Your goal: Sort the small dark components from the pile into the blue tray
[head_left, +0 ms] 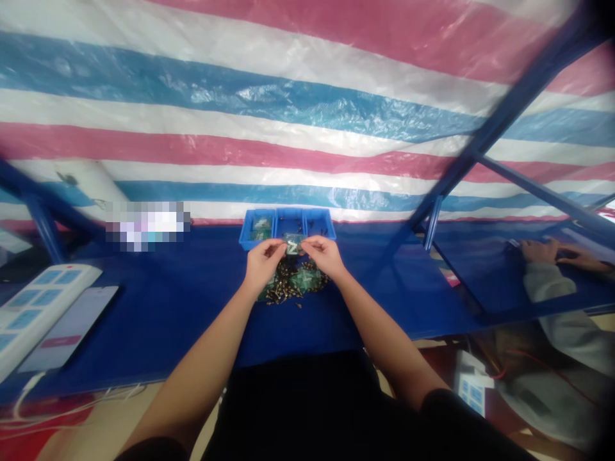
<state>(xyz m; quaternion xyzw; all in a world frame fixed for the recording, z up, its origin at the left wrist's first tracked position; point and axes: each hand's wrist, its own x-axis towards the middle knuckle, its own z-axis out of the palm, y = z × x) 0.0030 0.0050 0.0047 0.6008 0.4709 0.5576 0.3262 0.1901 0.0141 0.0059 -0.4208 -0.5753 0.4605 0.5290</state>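
My left hand and my right hand are both closed in a pinch at opposite sides of a small clear plastic bag with a white mark on it. The bag is held up just in front of the blue bins. Below it, a pile of small dark and brass-coloured metal pieces, perhaps screws, lies on the table. Greenish clear bags lie among the pieces. What the held bag contains is too small to make out.
Three joined blue bins stand behind the pile; the left one holds greenish bags, the others a few dark pieces. On the blue table, a power strip and a charging phone lie at left. Another person's hands are at right, beyond a blue frame.
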